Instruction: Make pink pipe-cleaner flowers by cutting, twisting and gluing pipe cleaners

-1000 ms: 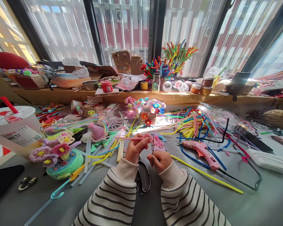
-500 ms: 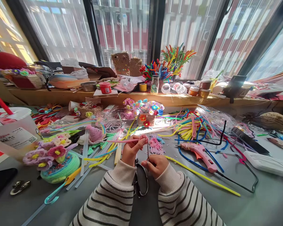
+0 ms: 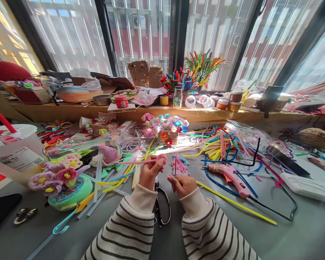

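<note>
My left hand [image 3: 149, 174] pinches a pink pipe cleaner [image 3: 132, 162], its straight end pointing left and its fluffy, bunched end [image 3: 161, 158] showing above the fingertips. My right hand [image 3: 184, 186] is closed around slim scissors [image 3: 175, 167], seen almost edge-on with the blades pointing up. The blades stand apart from the pink piece, in front of a heap of pink and blue fluff clippings [image 3: 181, 165]. Between my wrists lies a black-rimmed object [image 3: 164, 207], perhaps glasses.
A pink glue gun [image 3: 230, 177] with its cable lies right, beside a yellow pipe cleaner [image 3: 238, 204]. Bundled pipe cleaners [image 3: 222, 144] spread behind. On the left stand a drink cup [image 3: 17, 151] and a green flower-topped piece [image 3: 70, 193]. A cluttered ledge [image 3: 141, 113] runs below the windows.
My right hand and the scissors have moved right, away from the pink bunched end. My left hand has shifted slightly left, and the pink piece has turned a little.
</note>
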`<state>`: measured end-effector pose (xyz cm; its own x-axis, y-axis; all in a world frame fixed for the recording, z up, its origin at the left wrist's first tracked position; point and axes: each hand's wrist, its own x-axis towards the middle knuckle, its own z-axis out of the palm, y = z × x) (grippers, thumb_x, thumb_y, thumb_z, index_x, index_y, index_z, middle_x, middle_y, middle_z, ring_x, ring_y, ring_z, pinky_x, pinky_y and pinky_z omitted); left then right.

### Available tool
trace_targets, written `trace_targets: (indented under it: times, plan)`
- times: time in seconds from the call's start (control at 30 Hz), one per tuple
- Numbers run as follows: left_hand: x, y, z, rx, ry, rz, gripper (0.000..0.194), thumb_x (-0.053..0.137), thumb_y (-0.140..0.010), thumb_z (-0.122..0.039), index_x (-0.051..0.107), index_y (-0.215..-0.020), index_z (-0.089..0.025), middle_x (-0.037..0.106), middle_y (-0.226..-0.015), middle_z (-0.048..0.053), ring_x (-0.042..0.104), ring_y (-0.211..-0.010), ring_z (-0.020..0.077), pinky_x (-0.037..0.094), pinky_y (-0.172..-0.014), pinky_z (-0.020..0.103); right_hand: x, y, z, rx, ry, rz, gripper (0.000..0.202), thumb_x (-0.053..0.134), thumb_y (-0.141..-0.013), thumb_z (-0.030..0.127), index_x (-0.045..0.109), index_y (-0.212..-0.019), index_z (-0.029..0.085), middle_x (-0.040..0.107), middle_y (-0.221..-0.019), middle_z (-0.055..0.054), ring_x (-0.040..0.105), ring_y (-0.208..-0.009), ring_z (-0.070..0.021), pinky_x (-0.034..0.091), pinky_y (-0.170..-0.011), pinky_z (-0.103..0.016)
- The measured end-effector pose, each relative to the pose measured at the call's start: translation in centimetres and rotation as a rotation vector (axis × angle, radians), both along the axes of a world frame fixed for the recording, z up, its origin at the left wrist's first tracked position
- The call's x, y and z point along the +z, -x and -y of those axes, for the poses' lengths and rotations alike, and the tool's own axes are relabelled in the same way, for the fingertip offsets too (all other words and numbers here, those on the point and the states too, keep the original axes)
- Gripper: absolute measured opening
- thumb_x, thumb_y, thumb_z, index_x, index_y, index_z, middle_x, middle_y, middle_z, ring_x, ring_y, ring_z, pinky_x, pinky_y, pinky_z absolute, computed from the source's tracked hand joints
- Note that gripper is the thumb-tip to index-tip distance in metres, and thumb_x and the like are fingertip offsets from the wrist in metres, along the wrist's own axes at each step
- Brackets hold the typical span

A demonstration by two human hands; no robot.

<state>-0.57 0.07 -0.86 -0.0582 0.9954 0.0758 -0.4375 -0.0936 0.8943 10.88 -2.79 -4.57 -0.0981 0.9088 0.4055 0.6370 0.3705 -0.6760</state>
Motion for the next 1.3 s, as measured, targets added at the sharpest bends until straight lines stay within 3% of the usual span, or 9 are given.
trace_targets:
  times: [0.1, 0.27, 0.43, 0.63, 0.87, 1.03, 1.3]
  plan:
    - [0.1, 0.0, 0.1, -0.013, 0.033, 0.031, 0.017, 0.061, -0.055, -0.02, 0.047, -0.062, -0.015, 0.056, -0.062, -0.003, 0.051, -0.056, 0.0069, 0.04, -0.048, 0.017, 0.1, -0.1, 0.0, -0.109, 0.003, -0.002, 0.044, 0.038, -0.075, 0.04, 0.053, -0.04, 0.017, 0.052, -0.041, 0.002, 0.045, -0.04, -0.0074, 0.03, -0.045, -0.018]
    - [-0.1, -0.1, -0.1, 0.009, 0.096, -0.01, 0.02, 0.063, -0.053, -0.021, 0.05, -0.065, -0.012, 0.059, -0.065, 0.002, 0.056, -0.062, 0.0106, 0.044, -0.057, 0.022, 0.2, -0.3, -0.1, -0.309, 0.05, -0.028, 0.033, 0.052, -0.063, 0.044, 0.054, -0.045, 0.017, 0.042, -0.035, 0.005, 0.035, -0.036, -0.0065, 0.023, -0.038, -0.018]
    - [-0.6, 0.0, -0.4, 0.069, 0.165, -0.059, 0.027, 0.065, -0.052, -0.023, 0.054, -0.074, -0.012, 0.06, -0.067, 0.002, 0.056, -0.059, 0.0093, 0.041, -0.053, 0.019, 0.5, -1.6, -0.5, -0.361, 0.044, -0.056, 0.033, 0.053, -0.061, 0.045, 0.053, -0.045, 0.016, 0.041, -0.035, 0.005, 0.035, -0.036, -0.0069, 0.026, -0.039, -0.018]
    - [-0.7, 0.2, -0.6, 0.07, 0.175, -0.127, 0.024, 0.066, -0.049, -0.029, 0.06, -0.066, -0.014, 0.056, -0.057, -0.003, 0.049, -0.049, 0.0041, 0.036, -0.045, 0.015, 0.4, -3.2, -0.4, -0.347, 0.117, -0.23, 0.027, 0.045, -0.068, 0.038, 0.059, -0.063, 0.016, 0.056, -0.046, 0.0, 0.05, -0.039, -0.0103, 0.035, -0.043, -0.019]
    - [-0.4, 0.0, -0.4, -0.023, 0.208, -0.101, 0.024, 0.068, -0.046, -0.024, 0.064, -0.068, -0.013, 0.062, -0.066, 0.002, 0.055, -0.06, 0.0094, 0.045, -0.06, 0.021, 0.6, -4.5, 0.5, -0.507, -0.008, 0.134, 0.033, 0.042, -0.07, 0.04, 0.056, -0.052, 0.016, 0.051, -0.044, 0.0, 0.045, -0.042, -0.0117, 0.027, -0.042, -0.021]
    - [-0.6, -0.1, -0.5, -0.045, 0.217, -0.086, 0.023, 0.068, -0.047, -0.02, 0.065, -0.069, -0.013, 0.064, -0.069, 0.003, 0.057, -0.067, 0.0117, 0.046, -0.07, 0.023, 0.2, -5.2, 0.6, -0.598, -0.011, 0.193, 0.023, 0.045, -0.067, 0.032, 0.059, -0.058, 0.017, 0.053, -0.044, 0.0, 0.047, -0.042, -0.0124, 0.028, -0.041, -0.021]
    - [-0.5, 0.0, -0.4, -0.106, 0.223, -0.09, 0.024, 0.067, -0.051, -0.019, 0.064, -0.073, -0.012, 0.065, -0.067, 0.005, 0.059, -0.063, 0.012, 0.047, -0.068, 0.024, 0.2, -6.2, 0.2, -0.652, 0.09, 0.332, 0.017, 0.049, -0.065, 0.024, 0.063, -0.067, 0.015, 0.063, -0.058, -0.006, 0.057, -0.056, -0.0205, 0.034, -0.046, -0.025]
